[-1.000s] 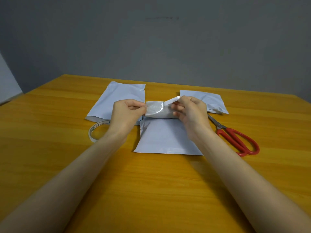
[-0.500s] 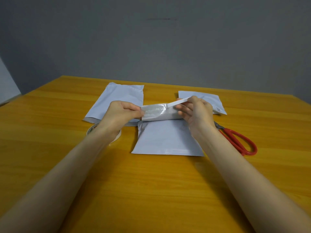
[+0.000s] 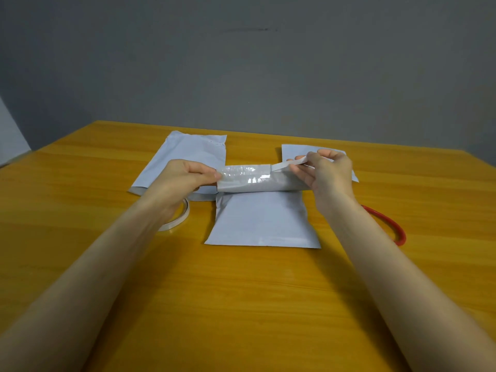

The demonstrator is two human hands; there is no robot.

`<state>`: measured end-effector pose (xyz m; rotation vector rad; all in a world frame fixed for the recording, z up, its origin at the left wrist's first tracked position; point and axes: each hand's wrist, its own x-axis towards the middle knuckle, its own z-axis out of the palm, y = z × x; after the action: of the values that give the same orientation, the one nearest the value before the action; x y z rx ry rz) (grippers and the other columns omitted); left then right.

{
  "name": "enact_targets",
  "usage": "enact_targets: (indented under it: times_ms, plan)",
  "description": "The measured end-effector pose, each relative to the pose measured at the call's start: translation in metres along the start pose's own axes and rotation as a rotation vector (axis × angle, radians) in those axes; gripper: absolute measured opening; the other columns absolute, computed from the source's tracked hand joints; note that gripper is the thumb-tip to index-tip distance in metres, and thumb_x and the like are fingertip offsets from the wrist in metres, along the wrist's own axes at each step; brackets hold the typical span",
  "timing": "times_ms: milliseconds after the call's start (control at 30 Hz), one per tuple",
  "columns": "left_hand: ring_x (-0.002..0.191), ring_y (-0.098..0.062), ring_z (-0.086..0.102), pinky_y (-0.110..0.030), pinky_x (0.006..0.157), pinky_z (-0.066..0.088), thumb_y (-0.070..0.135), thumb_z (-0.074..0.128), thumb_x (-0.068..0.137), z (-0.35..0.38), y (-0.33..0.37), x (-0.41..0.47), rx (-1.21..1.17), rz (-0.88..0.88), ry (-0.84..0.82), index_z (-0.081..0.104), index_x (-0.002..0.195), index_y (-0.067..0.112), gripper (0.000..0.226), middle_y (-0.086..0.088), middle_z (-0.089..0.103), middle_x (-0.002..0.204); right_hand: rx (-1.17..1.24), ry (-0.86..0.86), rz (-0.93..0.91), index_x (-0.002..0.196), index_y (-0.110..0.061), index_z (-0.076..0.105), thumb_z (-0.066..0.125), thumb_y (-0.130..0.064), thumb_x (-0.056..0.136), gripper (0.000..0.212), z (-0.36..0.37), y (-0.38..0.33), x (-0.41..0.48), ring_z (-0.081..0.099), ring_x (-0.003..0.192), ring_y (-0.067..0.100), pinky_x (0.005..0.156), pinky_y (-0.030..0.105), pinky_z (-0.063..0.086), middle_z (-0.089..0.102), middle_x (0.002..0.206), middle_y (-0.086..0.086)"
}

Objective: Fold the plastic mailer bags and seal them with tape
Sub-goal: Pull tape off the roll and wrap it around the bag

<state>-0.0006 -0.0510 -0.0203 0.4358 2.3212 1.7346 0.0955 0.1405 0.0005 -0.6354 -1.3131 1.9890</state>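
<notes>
A white plastic mailer bag (image 3: 261, 222) lies in the middle of the wooden table (image 3: 241, 304), its far flap (image 3: 249, 178) lifted and curled toward me, shiny adhesive showing. My left hand (image 3: 185, 178) pinches the flap's left end. My right hand (image 3: 327, 173) pinches a white release strip (image 3: 287, 165), peeled off most of the flap and pulled to the right. A roll of tape (image 3: 178, 217) lies under my left wrist, partly hidden.
A flat stack of mailer bags (image 3: 188, 154) lies at the far left. Another white mailer (image 3: 298, 153) lies at the far right behind my right hand. Red-handled scissors (image 3: 389, 224) rest right of my right forearm, mostly hidden.
My right hand has drawn the release strip further right, baring more shiny adhesive on the flap. My left hand keeps its pinch on the flap's left end.
</notes>
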Motion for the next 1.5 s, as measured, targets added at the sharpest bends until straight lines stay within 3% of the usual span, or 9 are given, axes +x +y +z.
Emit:
enact_targets:
  times_ms: [200,333,467,700,867,1133,1200,1300,1500]
  plan:
    - [0.106,-0.019,0.054,-0.029,0.089,0.043,0.015,0.068,0.082,0.001,0.0,0.0,0.015,-0.002,-0.007,0.069,0.089,0.014,0.007,-0.005,0.065,0.107,-0.359,-0.179,-0.082,0.113,-0.008,0.05,0.073,-0.009,0.08,0.04,-0.012,-0.004,0.004,0.067,0.069,0.015,0.076,0.025,0.058,0.06,0.081,0.011]
    - [0.105,-0.019,0.054,-0.033,0.094,0.042,0.015,0.068,0.081,0.002,0.001,0.0,0.032,-0.001,-0.022,0.069,0.087,0.014,0.006,-0.003,0.065,0.101,-0.886,-0.264,-0.266,0.099,-0.015,0.063,0.082,-0.027,0.067,0.039,-0.016,-0.006,0.004,0.047,0.061,0.008,0.058,0.023,0.042,0.048,0.068,-0.001]
    - [0.105,-0.018,0.054,-0.031,0.094,0.041,0.015,0.068,0.082,0.001,0.001,-0.001,0.047,-0.001,-0.019,0.07,0.086,0.014,0.005,0.0,0.065,0.1,-1.096,-0.307,-0.351,0.086,-0.015,0.072,0.08,-0.03,0.07,0.024,-0.018,-0.009,0.004,0.043,0.061,0.007,0.05,0.016,0.03,0.053,0.069,-0.004]
    - [0.103,-0.017,0.053,-0.03,0.091,0.04,0.013,0.068,0.082,-0.003,0.003,-0.003,0.047,0.014,-0.042,0.069,0.078,0.016,0.005,0.003,0.065,0.091,-1.096,-0.344,-0.33,0.078,-0.015,0.076,0.074,-0.03,0.078,0.015,-0.031,-0.014,0.007,0.048,0.067,0.007,0.052,0.016,0.034,0.061,0.07,-0.008]
    - [0.09,-0.009,0.053,-0.027,0.085,0.036,0.011,0.066,0.083,-0.004,0.005,-0.005,0.067,0.025,-0.075,0.068,0.075,0.017,0.011,0.006,0.064,0.086,-1.07,-0.394,-0.289,0.079,-0.015,0.076,0.077,-0.028,0.075,0.014,-0.035,-0.019,0.007,0.052,0.082,0.005,0.061,0.015,0.039,0.065,0.078,-0.008]
    - [0.094,-0.01,0.052,-0.029,0.09,0.036,0.011,0.067,0.082,-0.006,0.004,-0.003,0.079,-0.004,-0.079,0.068,0.076,0.017,0.008,0.005,0.063,0.089,-1.059,-0.368,-0.281,0.076,-0.016,0.075,0.074,-0.027,0.079,0.011,-0.041,-0.021,0.008,0.053,0.078,0.005,0.059,0.014,0.038,0.064,0.075,-0.009]
    - [0.095,-0.011,0.052,-0.029,0.09,0.036,0.011,0.067,0.082,-0.007,0.004,-0.004,0.075,-0.009,-0.078,0.068,0.076,0.016,0.008,0.005,0.063,0.089,-1.067,-0.369,-0.27,0.076,-0.014,0.074,0.072,-0.028,0.08,0.014,-0.044,-0.023,0.009,0.055,0.07,0.003,0.052,0.011,0.037,0.063,0.066,-0.012]
    - [0.105,-0.018,0.05,-0.032,0.093,0.038,0.012,0.066,0.083,-0.009,0.002,-0.003,0.073,-0.02,-0.066,0.068,0.078,0.016,0.006,0.002,0.062,0.093,-1.076,-0.369,-0.225,0.076,-0.011,0.072,0.071,-0.026,0.082,0.016,-0.049,-0.027,0.008,0.051,0.043,-0.005,0.037,0.006,0.031,0.052,0.039,-0.016]
    - [0.111,-0.022,0.048,-0.032,0.095,0.035,0.017,0.066,0.083,-0.012,0.005,-0.004,0.101,-0.001,-0.075,0.065,0.08,0.02,0.005,-0.002,0.058,0.115,-1.081,-0.297,-0.248,0.073,-0.017,0.072,0.073,-0.029,0.08,0.014,-0.06,-0.033,0.009,0.052,0.066,0.006,0.053,0.017,0.039,0.066,0.075,-0.003]
